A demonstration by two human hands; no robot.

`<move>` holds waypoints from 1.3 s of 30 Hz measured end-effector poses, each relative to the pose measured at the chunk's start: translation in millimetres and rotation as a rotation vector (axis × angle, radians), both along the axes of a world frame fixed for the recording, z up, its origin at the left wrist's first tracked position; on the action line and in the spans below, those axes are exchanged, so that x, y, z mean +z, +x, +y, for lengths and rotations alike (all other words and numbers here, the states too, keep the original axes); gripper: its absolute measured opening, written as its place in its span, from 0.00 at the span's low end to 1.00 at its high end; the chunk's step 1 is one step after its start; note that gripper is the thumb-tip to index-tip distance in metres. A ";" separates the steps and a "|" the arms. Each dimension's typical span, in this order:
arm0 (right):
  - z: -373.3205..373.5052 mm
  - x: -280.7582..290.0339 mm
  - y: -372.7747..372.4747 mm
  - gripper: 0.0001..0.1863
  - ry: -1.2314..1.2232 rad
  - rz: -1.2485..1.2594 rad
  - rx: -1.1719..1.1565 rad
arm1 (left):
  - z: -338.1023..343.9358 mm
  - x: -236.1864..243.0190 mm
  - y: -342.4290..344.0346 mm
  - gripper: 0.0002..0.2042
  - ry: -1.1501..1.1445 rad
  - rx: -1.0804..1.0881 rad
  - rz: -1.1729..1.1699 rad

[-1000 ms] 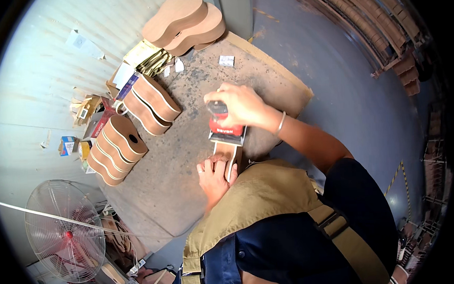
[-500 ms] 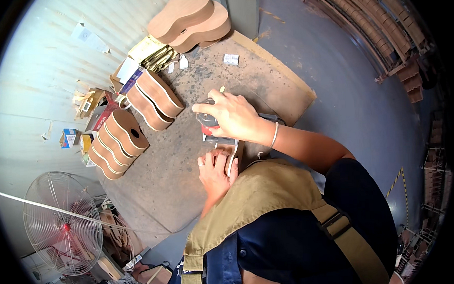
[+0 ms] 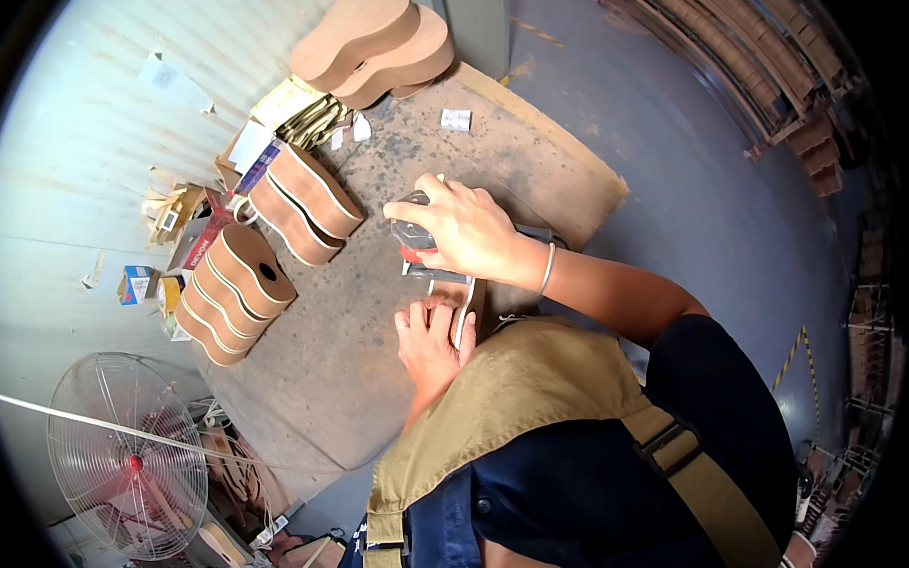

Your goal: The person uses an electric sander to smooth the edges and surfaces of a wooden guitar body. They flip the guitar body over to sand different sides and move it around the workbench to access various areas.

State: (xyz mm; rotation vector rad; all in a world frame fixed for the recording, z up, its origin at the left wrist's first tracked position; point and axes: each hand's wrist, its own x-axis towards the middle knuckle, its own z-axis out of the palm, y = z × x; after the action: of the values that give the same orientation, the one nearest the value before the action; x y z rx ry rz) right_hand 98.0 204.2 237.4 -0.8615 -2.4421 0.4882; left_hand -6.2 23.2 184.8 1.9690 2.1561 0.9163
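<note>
My right hand (image 3: 470,228) is wrapped over the top of a black and red power sander (image 3: 413,235), thumb and fingers spread around its dark round head. The sander's flat base lies on a small wooden ukulele body (image 3: 465,302) with pale edging, close against my apron. At the body's near part, my left hand (image 3: 432,347) grips it with curled fingers. Much of this ukulele body is hidden by the sander, my hands and the apron.
More ukulele bodies stand on edge in two groups, one at left (image 3: 237,292) and one farther back (image 3: 305,204). Larger guitar bodies (image 3: 351,32) lie at the worktable's (image 3: 348,378) far end. Yellow sheets (image 3: 303,114) sit by the wall. A caged fan (image 3: 130,456) is at lower left.
The view has shifted slightly. Both hands keep their holds, and the sander stays on the ukulele body with hardly any visible movement.
</note>
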 end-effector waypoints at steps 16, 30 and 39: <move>7.9 -4.0 10.3 0.30 0.048 0.022 0.013 | -6.4 3.7 1.2 0.13 -0.010 0.000 -0.007; 47.8 -15.0 22.5 0.35 -0.129 -0.092 0.066 | -15.9 -1.4 -5.5 0.13 0.054 -0.029 0.011; 85.1 -50.0 28.6 0.39 -0.502 -0.045 0.222 | -56.4 -29.4 -26.4 0.15 0.163 -0.100 0.053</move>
State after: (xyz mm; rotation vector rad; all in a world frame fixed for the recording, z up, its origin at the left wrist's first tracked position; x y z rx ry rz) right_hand 126.6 289.3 187.4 -0.7947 -2.5063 1.2121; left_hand -32.6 -33.2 155.4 2.1772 2.0477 1.0658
